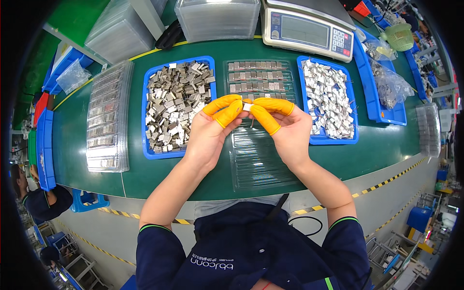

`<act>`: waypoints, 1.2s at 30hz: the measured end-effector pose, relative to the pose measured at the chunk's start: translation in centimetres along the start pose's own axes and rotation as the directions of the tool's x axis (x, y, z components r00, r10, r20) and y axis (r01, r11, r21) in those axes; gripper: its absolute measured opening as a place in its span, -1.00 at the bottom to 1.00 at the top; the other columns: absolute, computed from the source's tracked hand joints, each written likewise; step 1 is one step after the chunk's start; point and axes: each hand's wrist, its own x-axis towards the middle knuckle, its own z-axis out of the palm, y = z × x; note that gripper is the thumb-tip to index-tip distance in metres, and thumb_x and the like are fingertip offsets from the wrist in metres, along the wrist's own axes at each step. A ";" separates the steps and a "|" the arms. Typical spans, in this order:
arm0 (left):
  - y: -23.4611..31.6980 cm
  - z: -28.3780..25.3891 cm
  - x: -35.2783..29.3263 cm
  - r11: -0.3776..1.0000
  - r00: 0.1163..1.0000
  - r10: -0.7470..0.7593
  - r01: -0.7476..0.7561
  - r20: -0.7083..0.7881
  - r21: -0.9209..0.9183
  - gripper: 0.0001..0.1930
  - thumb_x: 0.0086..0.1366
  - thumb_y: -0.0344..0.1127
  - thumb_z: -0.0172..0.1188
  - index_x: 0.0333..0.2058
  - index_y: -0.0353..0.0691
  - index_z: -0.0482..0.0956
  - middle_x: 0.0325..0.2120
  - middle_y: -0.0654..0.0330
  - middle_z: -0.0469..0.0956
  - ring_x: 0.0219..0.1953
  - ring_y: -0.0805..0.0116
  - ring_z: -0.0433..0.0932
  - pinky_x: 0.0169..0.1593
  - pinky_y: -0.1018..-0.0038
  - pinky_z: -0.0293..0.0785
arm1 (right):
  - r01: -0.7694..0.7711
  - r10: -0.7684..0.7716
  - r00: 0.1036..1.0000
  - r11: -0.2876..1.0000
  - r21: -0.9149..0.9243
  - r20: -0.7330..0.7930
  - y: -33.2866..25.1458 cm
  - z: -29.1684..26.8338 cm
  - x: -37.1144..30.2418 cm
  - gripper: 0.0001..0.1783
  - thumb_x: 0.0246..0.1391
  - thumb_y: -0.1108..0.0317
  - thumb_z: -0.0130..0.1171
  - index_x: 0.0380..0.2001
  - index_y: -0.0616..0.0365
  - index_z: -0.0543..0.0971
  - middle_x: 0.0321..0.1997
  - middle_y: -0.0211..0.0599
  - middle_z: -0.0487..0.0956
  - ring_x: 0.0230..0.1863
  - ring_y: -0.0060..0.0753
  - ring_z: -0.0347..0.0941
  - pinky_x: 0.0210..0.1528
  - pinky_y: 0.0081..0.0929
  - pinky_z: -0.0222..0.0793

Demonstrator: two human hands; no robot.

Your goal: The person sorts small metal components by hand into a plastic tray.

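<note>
"What are the hands doing from where you stand?"

"From the wearer's head view, both are nearly closed, meeting over the middle of the table point(386, 142). The left hand point(205, 137) has thumb and forefinger pinched narrow, and the right hand point(293, 133) does the same, with yellow finger covers point(265, 119) on those fingers."

"Holding anything?"

"One small white piece point(247, 107), caught between the fingertips of the two hands. I can't tell exactly which edge each hand grips; the fingers hide most of it."

"And what's under them?"

"A clear tray point(258, 166). Its far half carries rows of small metal pieces point(256, 76); the near half shows ribbed plastic. The piece in the fingers is above the tray, about midway along."

"And to either side?"

"Just left, a blue bin point(164, 155) heaped with loose metal plates point(176, 104). Right, another blue bin point(333, 141), full of white parts point(328, 99). Farther left lies a stack of clear trays point(107, 121)."

"Beyond the hands?"

"A scale point(309, 30) at the far right, and a clear block of stacked plastic point(216, 19) left of it."
</note>
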 end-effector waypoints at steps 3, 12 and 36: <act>-0.3 -0.4 0.1 1.000 0.999 0.000 0.001 0.032 -0.017 -0.74 0.20 -0.38 0.17 -0.14 -0.32 0.49 -0.23 0.19 0.54 -0.20 0.44 0.51 -0.06 0.55 0.41 | 0.018 -0.017 1.000 0.999 -0.051 0.024 0.3 0.0 -0.1 -0.78 -0.05 0.56 0.23 -0.26 0.36 0.55 -0.24 -0.21 0.58 -0.24 -0.47 0.53 -0.12 -0.57 0.46; -0.8 -1.3 0.4 0.994 0.998 -0.018 0.025 0.066 -0.102 -0.71 0.20 -0.36 0.17 -0.10 -0.31 0.46 -0.22 0.21 0.51 -0.17 0.45 0.46 -0.01 0.54 0.36 | 0.049 -0.049 0.999 0.994 -0.096 0.004 0.2 -0.2 0.0 -0.77 -0.08 0.59 0.24 -0.27 0.35 0.55 -0.25 -0.24 0.58 -0.24 -0.49 0.53 -0.14 -0.58 0.47; 0.2 -0.9 0.1 0.999 0.961 0.007 0.002 0.276 -0.033 -0.65 0.10 -0.56 0.20 -0.10 -0.31 0.40 -0.28 0.15 0.56 -0.20 0.45 0.53 -0.08 0.57 0.41 | 0.094 -0.065 0.943 0.993 -0.072 0.327 0.2 -1.8 0.9 -0.67 -0.27 0.46 0.40 -0.31 0.24 0.61 -0.26 -0.30 0.56 -0.20 -0.46 0.48 -0.05 -0.52 0.38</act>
